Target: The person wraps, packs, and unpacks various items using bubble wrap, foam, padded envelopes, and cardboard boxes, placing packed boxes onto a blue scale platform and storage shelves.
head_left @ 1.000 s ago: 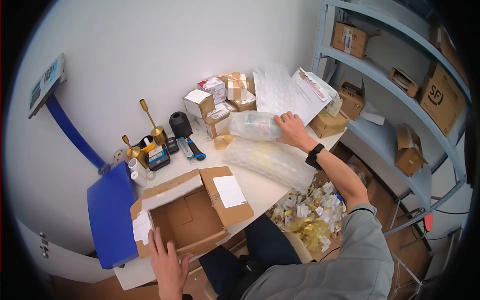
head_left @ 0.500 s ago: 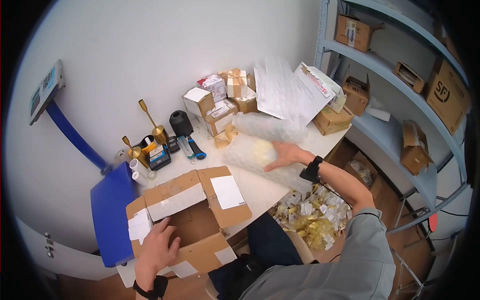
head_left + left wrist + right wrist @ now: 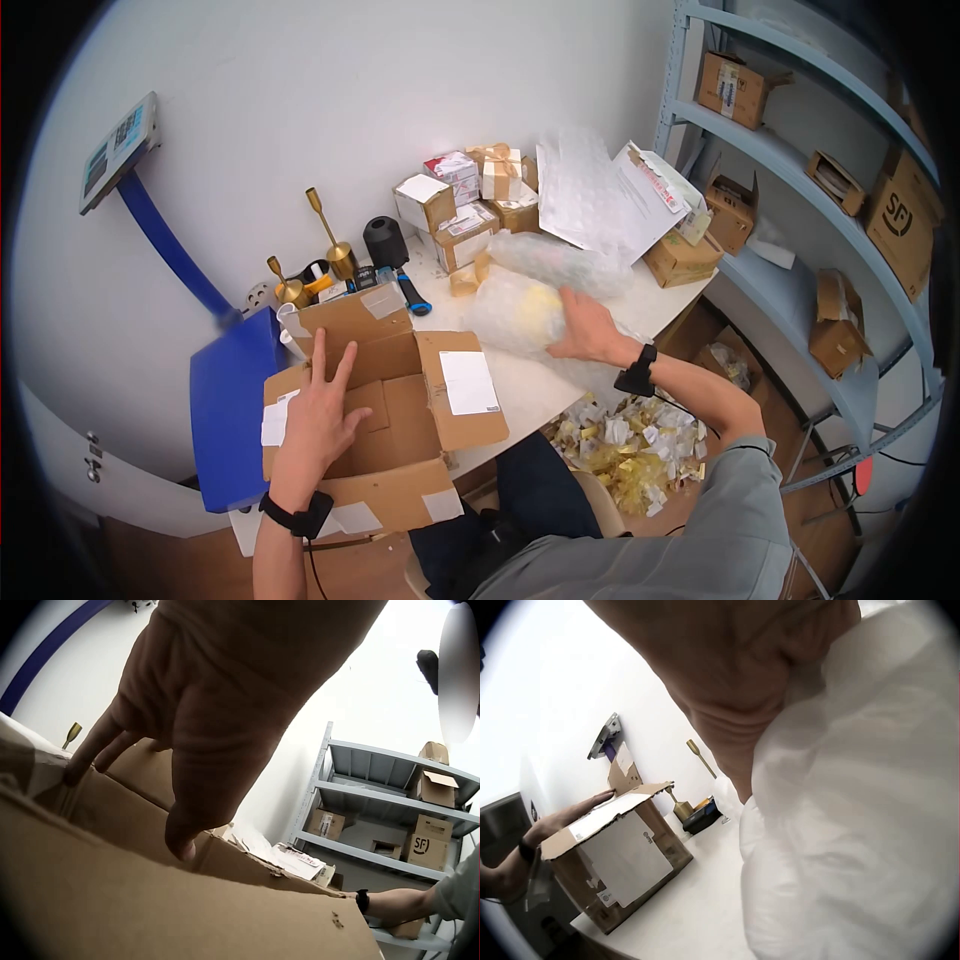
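An open cardboard box (image 3: 400, 497) stands near the table's front edge with its flaps folded outward and a bare interior. My left hand (image 3: 325, 412) reaches over it, fingers spread and fairly straight, the fingertips at the far flap (image 3: 362, 315). In the left wrist view, that hand's fingertips meet the box's inner wall. My right hand (image 3: 592, 332) grips a bubble-wrapped bundle (image 3: 512, 308) with something yellow inside, lying on the table. The wrap fills much of the right wrist view, hiding the fingertips. Behind lies a second bubble-wrapped bundle (image 3: 570, 263).
Small boxes (image 3: 465, 237) are stacked against the wall, beside bubble wrap sheets (image 3: 580, 190). Gold candlesticks (image 3: 341, 262) and a blue-handled cutter (image 3: 413, 293) stand behind the box. A blue scale (image 3: 235, 410) is left, a shelf (image 3: 760, 130) right, paper scraps (image 3: 640, 440) below.
My right hand has left the rear bundle and come to the nearer one with the yellow thing. My left hand has moved from the box's near side over to its far flap, which now stands higher.
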The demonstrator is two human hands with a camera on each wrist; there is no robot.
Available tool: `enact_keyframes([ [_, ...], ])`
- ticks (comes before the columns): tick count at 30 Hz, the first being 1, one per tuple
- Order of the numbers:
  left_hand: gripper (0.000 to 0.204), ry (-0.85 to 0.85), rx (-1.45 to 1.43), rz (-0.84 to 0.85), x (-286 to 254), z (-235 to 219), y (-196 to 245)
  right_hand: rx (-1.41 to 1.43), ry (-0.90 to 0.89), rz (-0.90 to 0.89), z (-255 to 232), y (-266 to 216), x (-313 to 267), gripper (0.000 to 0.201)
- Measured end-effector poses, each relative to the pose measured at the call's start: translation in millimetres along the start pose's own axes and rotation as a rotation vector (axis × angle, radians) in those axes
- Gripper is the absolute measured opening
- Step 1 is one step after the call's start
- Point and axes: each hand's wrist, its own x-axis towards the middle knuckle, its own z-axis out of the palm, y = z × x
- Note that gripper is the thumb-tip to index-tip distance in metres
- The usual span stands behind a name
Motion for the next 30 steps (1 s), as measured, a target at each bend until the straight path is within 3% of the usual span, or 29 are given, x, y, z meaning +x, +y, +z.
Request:
enact_keyframes([
  [4,0.069,0.124,0.111,0.173,28.3,10.5,21.0,-0.040,0.034,-0.020,5.3,-5.8,-8.3,0.100],
  [6,0.049,0.147,-0.270,0.343,46.0,6.4,49.7,-0.012,0.033,-0.054,10.5,0.1,-4.8,0.102],
  [7,0.049,0.148,-0.271,0.342,54.8,7.0,63.1,-0.013,0.032,-0.055,11.3,1.6,-3.5,0.102],
  [10,0.040,0.070,-0.356,0.415,92.3,21.0,93.4,0.023,0.001,-0.038,9.1,4.6,0.4,0.103],
  [12,0.052,-0.115,-0.444,0.336,130.8,41.5,103.1,0.063,-0.002,-0.002,7.6,5.2,-2.4,0.103],
  [13,0.052,-0.119,-0.440,0.343,149.0,56.0,108.1,0.066,0.003,0.005,8.8,7.7,-3.5,0.103],
  [15,0.077,-0.454,-0.497,0.189,183.0,85.6,119.8,0.144,0.000,-0.006,9.2,14.9,-3.6,0.105],
  [16,0.077,-0.455,-0.490,0.199,193.9,94.9,127.9,0.146,0.008,0.001,9.1,17.1,-5.1,0.105],
  [19,0.116,-0.697,-0.467,0.080,224.3,126.6,145.8,0.215,0.029,0.015,9.2,21.5,-6.5,0.105],
  [20,0.116,-0.701,-0.465,0.082,230.5,133.7,151.2,0.224,0.029,0.027,10.3,23.0,-6.4,0.107],
  [22,0.125,-0.702,-0.633,-0.160,239.3,148.6,159.9,0.242,0.025,0.044,14.1,24.0,-8.2,0.108],
  [23,0.125,-0.707,-0.630,-0.164,242.6,160.2,161.3,0.240,0.034,0.042,13.9,23.6,-8.7,0.108],
  [25,0.131,-0.492,-0.755,-0.317,243.8,169.1,167.6,0.247,0.047,0.044,13.0,23.0,-9.3,0.108],
  [26,0.131,-0.499,-0.747,-0.318,242.6,166.9,173.1,0.255,0.054,0.039,12.4,22.3,-10.8,0.108],
  [28,0.135,-0.398,-0.764,-0.688,239.8,160.5,182.4,0.268,0.060,0.038,14.2,23.5,-13.1,0.109],
  [30,0.138,-0.387,-0.813,-0.728,239.3,165.4,181.9,0.273,0.097,0.041,16.5,26.2,-14.9,0.108],
])
